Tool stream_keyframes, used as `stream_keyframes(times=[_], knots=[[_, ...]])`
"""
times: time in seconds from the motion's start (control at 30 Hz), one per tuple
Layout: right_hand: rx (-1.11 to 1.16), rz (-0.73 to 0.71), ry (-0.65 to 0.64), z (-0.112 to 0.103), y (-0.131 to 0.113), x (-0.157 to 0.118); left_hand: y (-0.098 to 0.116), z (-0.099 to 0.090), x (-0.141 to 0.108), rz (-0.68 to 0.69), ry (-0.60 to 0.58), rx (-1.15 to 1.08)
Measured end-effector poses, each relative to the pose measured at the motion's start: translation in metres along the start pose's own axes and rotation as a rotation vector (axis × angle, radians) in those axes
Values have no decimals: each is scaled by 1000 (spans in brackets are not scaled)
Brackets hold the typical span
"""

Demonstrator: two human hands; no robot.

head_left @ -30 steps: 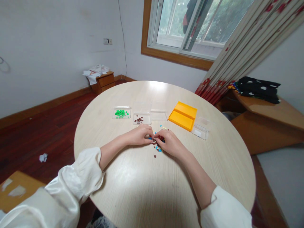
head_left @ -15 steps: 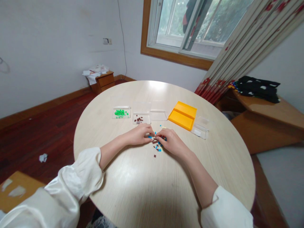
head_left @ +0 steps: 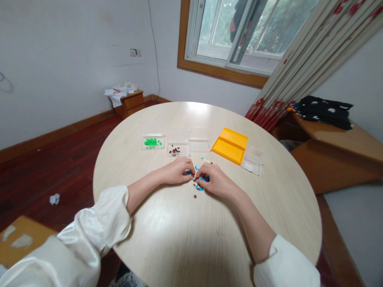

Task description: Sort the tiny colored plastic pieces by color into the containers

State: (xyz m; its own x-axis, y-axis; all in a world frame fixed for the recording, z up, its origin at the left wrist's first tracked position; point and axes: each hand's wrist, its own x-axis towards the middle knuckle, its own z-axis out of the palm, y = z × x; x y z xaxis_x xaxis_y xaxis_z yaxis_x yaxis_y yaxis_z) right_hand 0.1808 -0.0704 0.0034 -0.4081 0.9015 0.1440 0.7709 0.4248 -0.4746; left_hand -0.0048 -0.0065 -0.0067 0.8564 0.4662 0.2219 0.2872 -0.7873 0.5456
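My left hand (head_left: pixel 179 170) and my right hand (head_left: pixel 214 178) face each other over a small pile of brown, blue and pale yellow pieces (head_left: pixel 200 187) on the round table. The left fingers are closed on something I cannot make out, beside a blue piece. My right fingers are bent down among the pieces, pinched near a brown one; what they hold is too small to name. A lone brown square (head_left: pixel 195 196) lies nearer me. Beyond my left hand, a clear box (head_left: pixel 186 154) holds brown pieces, and another clear box (head_left: pixel 143 147) holds green ones.
A clear box (head_left: pixel 206 150) stands at the table's middle back, beside an open orange case (head_left: pixel 230 148). Right of the case is a small clear box (head_left: pixel 257 169) with a white item inside. The round table (head_left: pixel 158 247) reaches toward me.
My left hand has shifted slightly right and nearer me. The right fingers have moved a little over the pile. A brown piece now shows just beyond my right hand.
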Motion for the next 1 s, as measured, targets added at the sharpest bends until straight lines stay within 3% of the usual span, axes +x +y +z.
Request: stream_keyframes(times=[1.0], knots=[[-18, 15, 2, 2, 2, 1, 4, -2, 1, -43, -4, 74]])
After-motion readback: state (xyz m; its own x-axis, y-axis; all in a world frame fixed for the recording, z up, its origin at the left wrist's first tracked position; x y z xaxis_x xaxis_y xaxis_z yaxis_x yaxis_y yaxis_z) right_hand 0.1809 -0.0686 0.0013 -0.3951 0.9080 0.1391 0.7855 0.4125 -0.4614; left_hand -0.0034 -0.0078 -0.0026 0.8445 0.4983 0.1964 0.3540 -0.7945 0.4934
